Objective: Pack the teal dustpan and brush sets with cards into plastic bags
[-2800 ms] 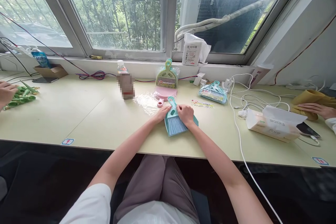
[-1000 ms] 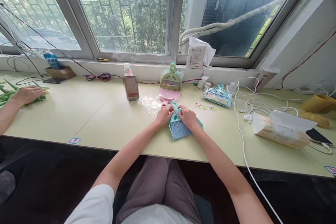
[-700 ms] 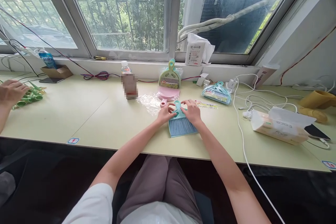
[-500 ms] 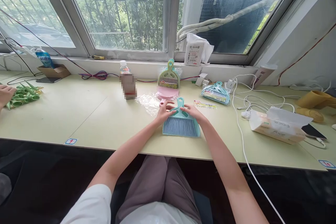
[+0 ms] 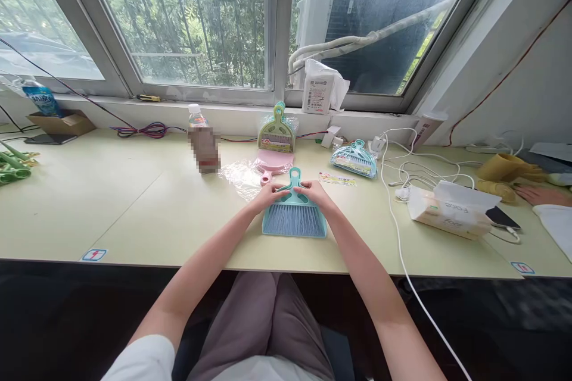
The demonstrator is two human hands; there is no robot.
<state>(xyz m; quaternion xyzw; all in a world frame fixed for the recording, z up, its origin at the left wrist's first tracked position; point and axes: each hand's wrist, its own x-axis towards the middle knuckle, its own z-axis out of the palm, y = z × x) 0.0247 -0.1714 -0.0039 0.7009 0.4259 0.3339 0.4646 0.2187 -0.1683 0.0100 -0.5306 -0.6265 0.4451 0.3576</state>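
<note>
A teal hand brush (image 5: 294, 219) with blue-grey bristles lies on a matching dustpan (image 5: 323, 230) in front of me, handle pointing toward the window. My left hand (image 5: 268, 197) grips its left shoulder between thumb and fingers. On the opposite shoulder, my right hand (image 5: 316, 194) is closed in the same way. Just beyond is a pink dustpan (image 5: 274, 162), with a green brush-and-dustpan set (image 5: 276, 132) behind it. Crumpled clear plastic wrap (image 5: 241, 178) lies left of my hands. To the right are a printed label strip (image 5: 337, 179) and a wrapped teal brush set (image 5: 354, 159).
A bottle (image 5: 204, 149) stands at the back left, beyond it a cardboard box (image 5: 62, 124). White cables (image 5: 393, 202) and a tissue pack (image 5: 449, 214) occupy the right side. Another person's hand (image 5: 543, 195) rests at the far right; green parts (image 5: 13, 166) lie far left.
My view has swung slightly right. The other person's hand at the left edge has left the picture, and a hand now shows at the right edge. My hands stay on the brush, left fingers drawn closer.
</note>
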